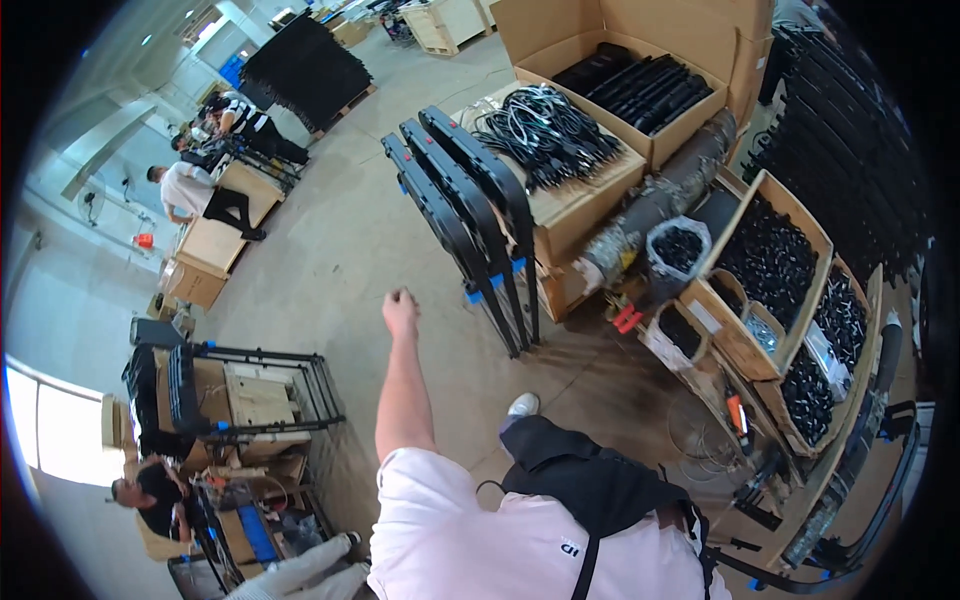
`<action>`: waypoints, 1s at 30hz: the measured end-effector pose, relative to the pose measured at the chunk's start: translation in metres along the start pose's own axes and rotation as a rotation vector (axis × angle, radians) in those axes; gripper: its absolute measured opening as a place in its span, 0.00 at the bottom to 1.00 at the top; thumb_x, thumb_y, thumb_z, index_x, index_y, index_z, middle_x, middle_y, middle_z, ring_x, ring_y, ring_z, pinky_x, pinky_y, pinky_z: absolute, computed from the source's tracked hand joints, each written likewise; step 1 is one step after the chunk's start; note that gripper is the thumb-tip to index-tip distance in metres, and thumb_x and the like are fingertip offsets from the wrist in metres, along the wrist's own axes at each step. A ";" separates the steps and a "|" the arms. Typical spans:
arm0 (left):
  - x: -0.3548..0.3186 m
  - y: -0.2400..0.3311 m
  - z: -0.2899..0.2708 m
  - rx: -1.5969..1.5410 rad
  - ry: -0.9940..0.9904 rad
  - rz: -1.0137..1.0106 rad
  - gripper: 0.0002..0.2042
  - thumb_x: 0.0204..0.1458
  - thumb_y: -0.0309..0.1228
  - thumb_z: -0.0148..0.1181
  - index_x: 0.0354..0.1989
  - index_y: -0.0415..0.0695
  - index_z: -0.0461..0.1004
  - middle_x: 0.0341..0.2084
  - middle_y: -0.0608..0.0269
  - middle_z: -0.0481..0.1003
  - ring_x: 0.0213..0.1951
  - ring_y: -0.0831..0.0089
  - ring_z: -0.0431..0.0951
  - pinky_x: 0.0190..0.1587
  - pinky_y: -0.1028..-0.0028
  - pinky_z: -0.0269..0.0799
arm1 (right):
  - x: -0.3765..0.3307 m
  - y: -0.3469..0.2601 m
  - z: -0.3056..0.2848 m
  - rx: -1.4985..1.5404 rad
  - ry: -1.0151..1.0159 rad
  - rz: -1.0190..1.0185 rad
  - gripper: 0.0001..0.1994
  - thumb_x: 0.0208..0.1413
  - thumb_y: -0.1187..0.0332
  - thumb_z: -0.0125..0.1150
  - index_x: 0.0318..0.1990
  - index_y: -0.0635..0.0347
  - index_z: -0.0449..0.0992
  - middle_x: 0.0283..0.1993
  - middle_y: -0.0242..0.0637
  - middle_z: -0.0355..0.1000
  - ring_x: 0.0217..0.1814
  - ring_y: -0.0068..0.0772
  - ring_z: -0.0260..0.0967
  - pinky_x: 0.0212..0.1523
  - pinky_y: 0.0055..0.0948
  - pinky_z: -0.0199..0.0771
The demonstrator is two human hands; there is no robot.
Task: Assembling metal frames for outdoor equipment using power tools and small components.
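Note:
My left hand point(402, 312) reaches forward over the grey floor with its fingers curled closed. Whatever it may hold is hidden or too small to make out. Nearest to it, on the right and apart from it, stand several tall black frames point(447, 192) with rounded tops, blue clips and thin legs. My right hand cannot be seen. A dark garment or bag point(585, 475) hangs against the front of my pink shirt.
Right of the frames, a wooden crate point(590, 205) carries coiled black cables point(548, 130). Behind it sits an open carton point(640, 145) of black parts. Wooden bins point(770, 255) of small black pieces fill the right side. Red-handled pliers point(627, 319) hang there. People point(210, 190) work at left.

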State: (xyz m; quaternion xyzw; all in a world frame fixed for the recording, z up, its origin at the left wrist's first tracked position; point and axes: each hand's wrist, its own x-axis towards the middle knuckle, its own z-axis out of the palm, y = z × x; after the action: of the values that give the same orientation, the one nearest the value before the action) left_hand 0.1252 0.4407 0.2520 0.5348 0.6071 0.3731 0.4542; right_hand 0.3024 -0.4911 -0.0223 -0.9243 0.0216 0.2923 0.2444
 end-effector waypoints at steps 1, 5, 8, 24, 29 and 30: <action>0.043 0.020 0.015 0.003 -0.036 0.011 0.13 0.67 0.34 0.58 0.52 0.39 0.76 0.33 0.61 0.80 0.30 0.75 0.79 0.30 0.73 0.77 | -0.016 -0.017 0.012 -0.049 0.049 0.012 0.14 0.61 0.61 0.62 0.30 0.63 0.82 0.25 0.38 0.78 0.29 0.31 0.78 0.26 0.33 0.74; 0.206 0.093 0.002 0.123 -0.105 0.230 0.18 0.65 0.30 0.57 0.62 0.40 0.75 0.44 0.61 0.80 0.41 0.73 0.80 0.39 0.71 0.79 | -0.076 -0.297 0.028 0.234 -0.096 0.041 0.13 0.60 0.62 0.64 0.31 0.64 0.80 0.22 0.37 0.74 0.20 0.29 0.72 0.23 0.32 0.71; 0.309 0.129 0.006 0.218 -0.174 0.318 0.22 0.64 0.27 0.54 0.67 0.43 0.71 0.53 0.61 0.79 0.46 0.73 0.79 0.43 0.71 0.79 | -0.069 -0.426 0.075 0.326 -0.329 -0.099 0.15 0.64 0.61 0.62 0.45 0.67 0.82 0.32 0.42 0.79 0.31 0.33 0.79 0.35 0.35 0.78; 0.456 0.058 0.114 0.142 -0.593 -0.139 0.15 0.65 0.39 0.61 0.57 0.49 0.78 0.48 0.67 0.82 0.48 0.75 0.81 0.47 0.70 0.78 | -0.008 -0.765 0.336 0.099 -0.421 -0.388 0.32 0.59 0.51 0.68 0.67 0.55 0.70 0.73 0.49 0.67 0.74 0.53 0.66 0.72 0.46 0.69; 0.474 0.043 0.142 0.131 -0.890 -0.033 0.17 0.64 0.44 0.63 0.56 0.50 0.78 0.44 0.72 0.81 0.45 0.77 0.79 0.46 0.72 0.77 | 0.012 -0.748 0.378 0.220 0.013 -0.388 0.36 0.47 0.49 0.78 0.59 0.57 0.71 0.61 0.49 0.73 0.66 0.57 0.71 0.64 0.51 0.74; 0.503 0.050 0.103 0.157 -0.869 0.002 0.18 0.64 0.44 0.63 0.57 0.50 0.78 0.44 0.73 0.81 0.45 0.77 0.79 0.45 0.72 0.76 | -0.004 -0.776 0.382 0.263 -0.018 -0.416 0.36 0.47 0.49 0.78 0.59 0.57 0.71 0.61 0.49 0.73 0.66 0.57 0.71 0.64 0.51 0.74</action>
State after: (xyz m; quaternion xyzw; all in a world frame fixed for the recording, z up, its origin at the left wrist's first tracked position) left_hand 0.2309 0.9422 0.1903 0.6754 0.3856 0.0670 0.6250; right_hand 0.2386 0.3680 0.0495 -0.8665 -0.1334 0.2387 0.4176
